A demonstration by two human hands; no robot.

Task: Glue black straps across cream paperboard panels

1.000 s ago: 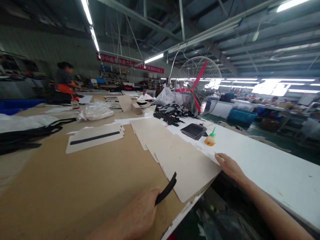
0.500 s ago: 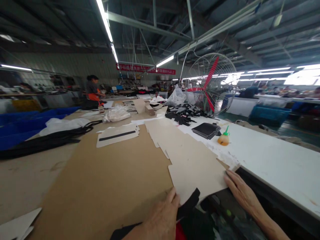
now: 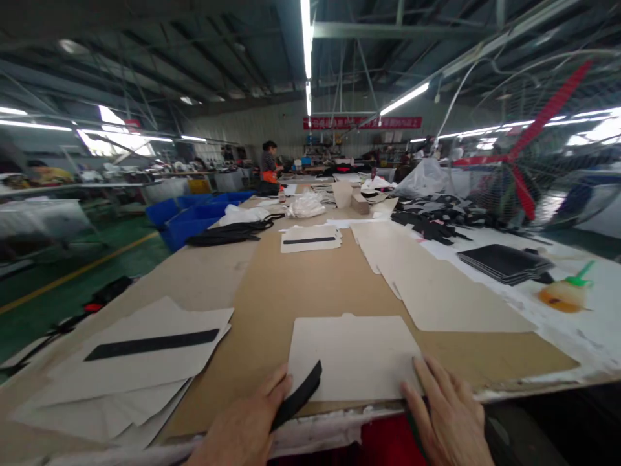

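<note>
A beige cardboard sheet (image 3: 352, 356) lies at the near edge of the table in front of me. My left hand (image 3: 247, 417) is at its left edge, closed round a black strip (image 3: 303, 391) whose tip sticks up over the sheet's lower left corner. At the right edge, my right hand (image 3: 444, 411) rests with fingers stretched out and thumb apart, touching the sheet's lower right corner. Farther right, several similar cardboard sheets (image 3: 436, 285) lie overlapped. On the left is a pile of sheets (image 3: 150, 366), its top one bearing a black strip (image 3: 152, 344).
A smaller stack with a black band (image 3: 310, 241) lies ahead. To the right are black panels (image 3: 504, 262), a bottle of amber liquid with a green nozzle (image 3: 565, 294) and a large fan (image 3: 514, 155). Blue bins (image 3: 194, 217) stand left. A person (image 3: 269, 165) stands farther off.
My view has swung left. Both hands have carried the top cardboard sheet leftward off the overlapped ones to the bare board in front of me. The black strip stays in my left hand.
</note>
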